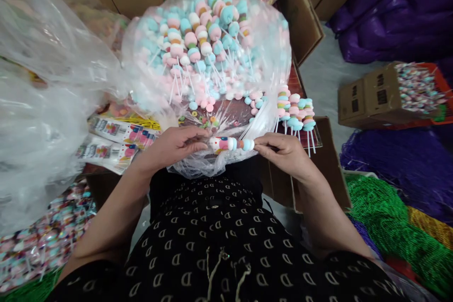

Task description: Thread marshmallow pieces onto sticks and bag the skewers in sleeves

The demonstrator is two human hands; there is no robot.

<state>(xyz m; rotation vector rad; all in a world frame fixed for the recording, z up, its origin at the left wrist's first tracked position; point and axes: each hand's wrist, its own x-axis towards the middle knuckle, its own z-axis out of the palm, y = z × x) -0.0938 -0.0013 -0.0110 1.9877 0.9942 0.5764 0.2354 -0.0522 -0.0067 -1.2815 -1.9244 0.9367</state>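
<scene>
Left hand [172, 147] and right hand [283, 154] pinch one marshmallow stick [230, 144] at its two ends, just in front of a clear plastic bag [141, 42] full of sticks.

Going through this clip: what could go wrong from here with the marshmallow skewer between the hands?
The left hand and right hand pinch a pink-and-blue marshmallow skewer with bare fingers, which may dent or soil the soft sweets. Just beyond it lies a clear plastic bag of similar skewers, whose thin white sticks might pierce the film.
</scene>
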